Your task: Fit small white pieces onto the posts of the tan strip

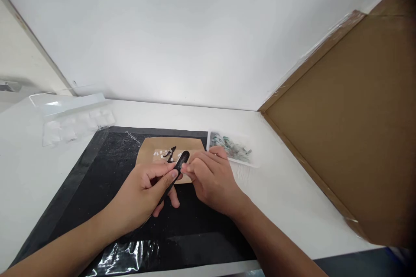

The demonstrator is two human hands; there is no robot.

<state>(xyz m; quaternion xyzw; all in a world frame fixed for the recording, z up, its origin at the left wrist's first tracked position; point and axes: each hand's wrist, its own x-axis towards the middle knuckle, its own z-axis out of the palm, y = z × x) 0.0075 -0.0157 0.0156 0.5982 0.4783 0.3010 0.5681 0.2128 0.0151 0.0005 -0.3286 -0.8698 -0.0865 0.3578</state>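
My left hand (146,190) is closed around a slim black tool (180,162), its rounded end pointing up and away from me. My right hand (212,179) is closed in a pinch against the upper end of that tool; what its fingertips grip is too small to make out. Both hands hover over a black mat (107,169). Just beyond them lies a tan card (152,147) carrying small white bits (159,154) and a thin black piece (169,153).
A clear tray (245,160) of small green and white parts sits right of the card. Clear plastic packaging (69,117) lies at the back left. A brown cardboard panel (351,130) walls the right side. Crumpled clear film (123,255) lies on the mat's near edge.
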